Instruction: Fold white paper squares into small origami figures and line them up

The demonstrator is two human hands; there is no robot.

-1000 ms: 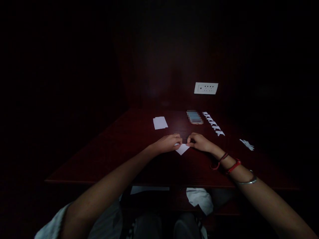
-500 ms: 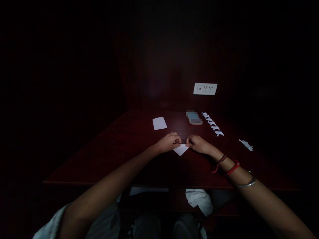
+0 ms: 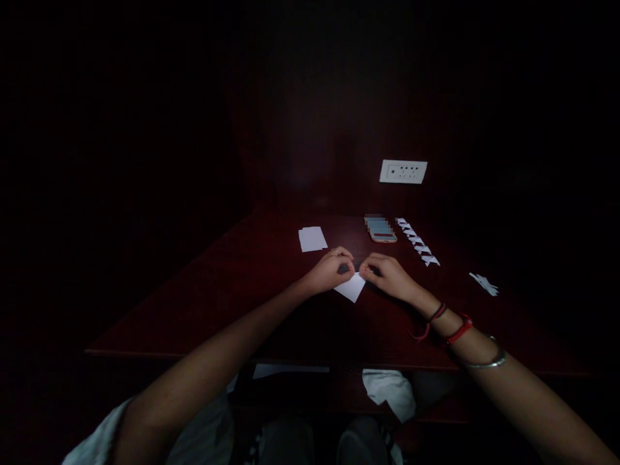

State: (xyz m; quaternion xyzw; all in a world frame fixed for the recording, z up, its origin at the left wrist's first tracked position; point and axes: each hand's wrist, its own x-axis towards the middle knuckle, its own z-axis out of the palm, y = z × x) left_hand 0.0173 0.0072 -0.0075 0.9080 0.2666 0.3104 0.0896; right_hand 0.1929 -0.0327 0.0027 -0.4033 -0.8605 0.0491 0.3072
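Note:
A small white sheet of paper point(image 3: 352, 289) lies at the middle of the dark red table point(image 3: 271, 323), one corner pointing toward me. My left hand point(image 3: 334, 270) pinches its far edge on the left side, thumb and forefinger closed on it. On the right side, my right hand point(image 3: 385, 274) pinches the same far edge with bent fingers. Both sets of fingertips are close together and hide part of that edge. Whether the paper is folded there I cannot tell.
A stack of white paper squares point(image 3: 312, 239) lies beyond my left hand. A phone point(image 3: 380, 228), a row of folded paper pieces point(image 3: 417, 241) and some thin paper strips point(image 3: 484, 284) lie to the right. A socket plate point(image 3: 403, 172) is on the wall. White cloth point(image 3: 389, 391) sits below the tabletop.
Both hands have shifted slightly up at the paper's far edge, and the paper has turned a little, its near corner now further right. The whole view has moved slightly.

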